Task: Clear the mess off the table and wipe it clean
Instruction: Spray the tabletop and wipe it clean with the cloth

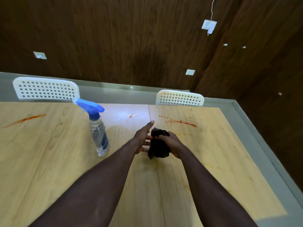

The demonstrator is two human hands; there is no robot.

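Observation:
A dark bunched cloth point(158, 147) sits at the middle of the light wooden table point(49, 153). My right hand point(171, 143) grips it from the right, fingers curled over its top. My left hand point(143, 136) lies beside it on the left with straight fingers that touch the cloth's side. Red sauce smears mark the table: one long streak point(180, 122) just beyond the cloth, a small one point(131, 116) at the far middle, and another streak point(24, 119) at the far left. A clear spray bottle with a blue trigger head point(98, 128) stands upright left of my hands.
Two white perforated chairs stand at the table's far edge, one at the left point(45, 89) and one right of centre point(179, 98). A seam runs down the table's middle. Faint yellowish stains point(211, 165) dot the right half. A dark wood-panelled wall rises behind.

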